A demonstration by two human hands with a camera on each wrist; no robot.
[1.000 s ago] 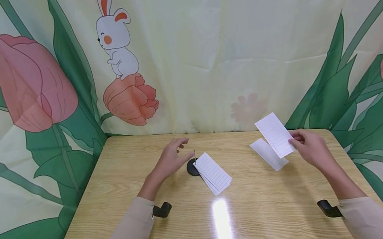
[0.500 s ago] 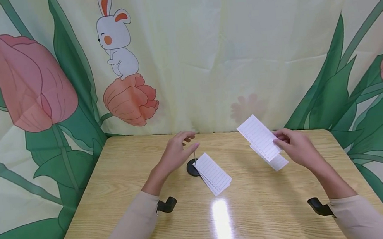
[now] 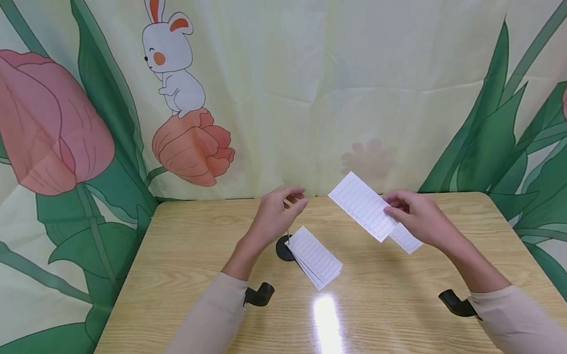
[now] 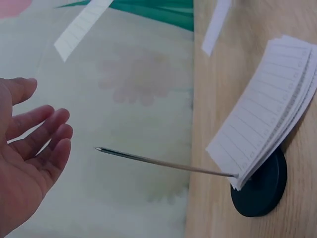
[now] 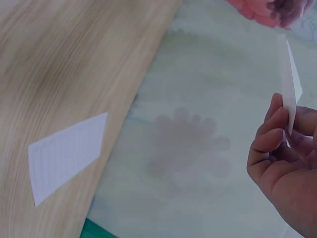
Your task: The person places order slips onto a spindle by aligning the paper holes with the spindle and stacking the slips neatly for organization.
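My right hand (image 3: 418,220) pinches a lined white paper slip (image 3: 361,206) by its right edge, raised over the table's far side. In the right wrist view the held slip (image 5: 287,74) is seen nearly edge-on between thumb and fingers. A second lined slip (image 3: 406,239) lies on the table below, partly covered by the held one. My left hand (image 3: 272,218) holds nothing, its fingers loosely bent, near the tip of a thin metal spike (image 4: 163,162). That spike rises from a round black base (image 4: 262,193) and passes through the end of several stacked slips (image 4: 267,99).
The wooden table (image 3: 191,238) ends at a fabric backdrop (image 3: 274,85) with printed tulips and a rabbit. A bright light reflection lies on the tabletop in front of the stacked slips. Black wrist mounts (image 3: 259,295) stick out at both sleeves.
My right hand has carried the held slip leftward, towards the spike. My left hand has shifted right and slightly away from me, above the spike. The stacked slips have stayed put.
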